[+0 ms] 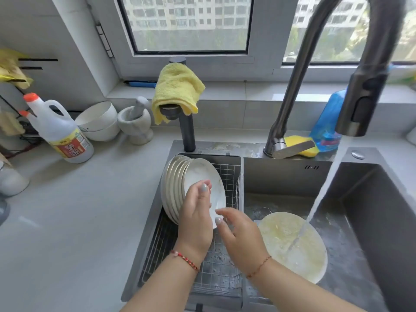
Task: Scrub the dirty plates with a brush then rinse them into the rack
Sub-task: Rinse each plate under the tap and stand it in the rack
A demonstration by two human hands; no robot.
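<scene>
Sink (369,221) rack (231,176), plates (174,176) (left hand (195,219) overlapping)

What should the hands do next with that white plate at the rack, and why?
Probably let go and reach for the dirty plate. The white plate already leans on edge against the stacked plates in the wire rack, with the left hand holding its rim and the right hand open beside it, while water runs from the faucet.

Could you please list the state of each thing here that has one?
Dark curved faucet: running.
White front plate: upright in wire rack, left hand holding it.
Right hand: open beside plate.
Round yellowish plate: dirty, flat in sink.
Yellow cloth: draped over post.
</scene>
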